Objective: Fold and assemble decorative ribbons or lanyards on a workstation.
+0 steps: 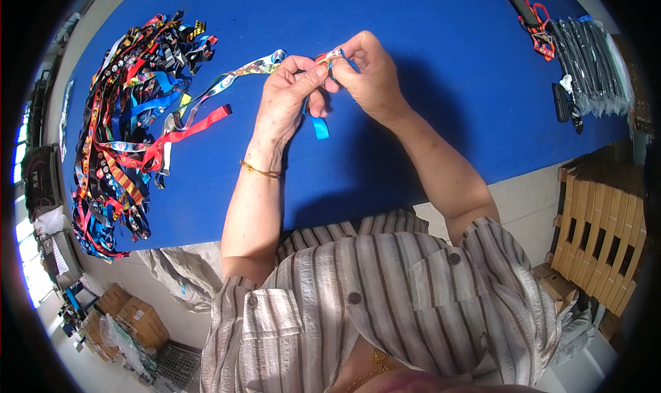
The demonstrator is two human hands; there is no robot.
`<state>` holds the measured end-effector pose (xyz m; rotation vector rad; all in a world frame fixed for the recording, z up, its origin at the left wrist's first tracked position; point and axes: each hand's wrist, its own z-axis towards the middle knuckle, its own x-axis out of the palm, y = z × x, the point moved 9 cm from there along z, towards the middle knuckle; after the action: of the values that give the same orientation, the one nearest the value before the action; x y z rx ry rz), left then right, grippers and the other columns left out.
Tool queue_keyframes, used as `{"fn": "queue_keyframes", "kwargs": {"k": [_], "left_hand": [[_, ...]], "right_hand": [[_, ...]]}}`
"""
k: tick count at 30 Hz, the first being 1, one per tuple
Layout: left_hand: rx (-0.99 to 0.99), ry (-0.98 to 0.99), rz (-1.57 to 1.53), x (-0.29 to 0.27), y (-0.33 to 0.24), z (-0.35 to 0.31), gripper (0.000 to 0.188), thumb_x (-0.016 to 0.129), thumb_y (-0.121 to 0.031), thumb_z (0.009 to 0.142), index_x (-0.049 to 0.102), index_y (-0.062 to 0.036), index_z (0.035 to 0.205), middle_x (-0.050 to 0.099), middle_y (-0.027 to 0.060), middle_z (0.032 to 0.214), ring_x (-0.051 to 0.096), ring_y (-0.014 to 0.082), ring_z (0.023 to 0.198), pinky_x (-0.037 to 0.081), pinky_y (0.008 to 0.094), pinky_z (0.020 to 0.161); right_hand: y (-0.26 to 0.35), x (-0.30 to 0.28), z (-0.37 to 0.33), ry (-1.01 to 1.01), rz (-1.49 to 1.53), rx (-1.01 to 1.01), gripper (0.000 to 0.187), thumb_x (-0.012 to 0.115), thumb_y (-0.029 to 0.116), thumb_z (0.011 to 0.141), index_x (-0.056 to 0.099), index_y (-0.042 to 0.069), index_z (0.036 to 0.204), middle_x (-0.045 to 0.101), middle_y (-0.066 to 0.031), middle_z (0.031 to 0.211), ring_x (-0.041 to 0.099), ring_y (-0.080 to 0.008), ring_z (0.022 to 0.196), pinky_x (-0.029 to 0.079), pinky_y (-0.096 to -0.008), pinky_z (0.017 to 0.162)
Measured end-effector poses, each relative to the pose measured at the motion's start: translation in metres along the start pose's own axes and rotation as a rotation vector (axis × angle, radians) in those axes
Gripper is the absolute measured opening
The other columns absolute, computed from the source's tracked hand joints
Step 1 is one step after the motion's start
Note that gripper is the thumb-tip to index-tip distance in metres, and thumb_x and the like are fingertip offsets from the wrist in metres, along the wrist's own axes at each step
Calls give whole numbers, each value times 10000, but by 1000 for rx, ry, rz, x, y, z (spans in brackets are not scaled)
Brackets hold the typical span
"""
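Above the middle of the blue table (441, 14), both my hands are closed on one printed lanyard ribbon (335, 54). My left hand (292, 93) pinches it between thumb and fingers. Just to the right, my right hand (370, 76) grips the part near its folded end, fingers curled in. A bright blue ribbon tail (321, 128) hangs below my left hand. From behind that hand a pale patterned strap (237, 74) runs left to a large tangled pile of colourful lanyards (103, 117). A red strap end (213, 119) sticks out of the pile toward me.
At the far right lie a stack of dark plastic-wrapped packs (591, 66), orange-handled scissors (542, 38), a dark phone-like object (516, 2) and a small black item (561, 102). Cardboard boxes (141, 321) stand on the floor lower left. Slotted brown cartons (595, 231) are stacked at right.
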<state>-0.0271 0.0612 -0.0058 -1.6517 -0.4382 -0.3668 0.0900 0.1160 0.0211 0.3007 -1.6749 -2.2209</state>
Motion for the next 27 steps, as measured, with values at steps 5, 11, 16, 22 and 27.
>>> {"fn": "queue_keyframes", "kwargs": {"k": [5, 11, 16, 22, 27], "left_hand": [[-20, 21, 3, 3, 0, -1, 125, 625, -135, 969, 591, -18, 997, 699, 136, 815, 554, 106, 456, 488, 238, 437], [-11, 4, 58, -1, -1, -1, 119, 618, -125, 972, 604, -12, 1006, 694, 124, 806, 539, 93, 454, 486, 233, 447], [82, -19, -28, -14, -8, 1, 138, 594, -128, 983, 615, -9, 1049, 696, 128, 860, 543, 100, 516, 522, 262, 544], [94, -46, -178, -19, -13, 2, 123, 600, -127, 979, 609, -22, 1041, 710, 173, 983, 584, 114, 592, 553, 292, 627], [71, -103, -281, -22, -13, 1, 107, 594, -122, 980, 597, -33, 1038, 706, 196, 1028, 621, 150, 607, 563, 306, 618]], "right_hand": [[0, -1, -1, -14, 31, 40, 112, 580, -39, 875, 486, 15, 902, 683, -110, 895, 659, -126, 839, 548, -268, 746], [-8, 0, 0, -11, 66, 80, 111, 616, -9, 881, 510, 19, 893, 680, -95, 872, 649, -99, 800, 524, -241, 681], [-13, -4, 2, 9, 186, 168, 123, 667, 65, 895, 552, 25, 906, 683, -80, 864, 636, -76, 755, 483, -215, 611], [-19, -3, 1, 35, 241, 253, 156, 678, 115, 918, 599, 14, 1008, 692, -89, 901, 659, -119, 815, 513, -236, 710], [-21, 0, 1, 62, 250, 274, 152, 674, 104, 920, 617, 9, 1023, 694, -86, 927, 668, -137, 870, 524, -246, 761]]}}
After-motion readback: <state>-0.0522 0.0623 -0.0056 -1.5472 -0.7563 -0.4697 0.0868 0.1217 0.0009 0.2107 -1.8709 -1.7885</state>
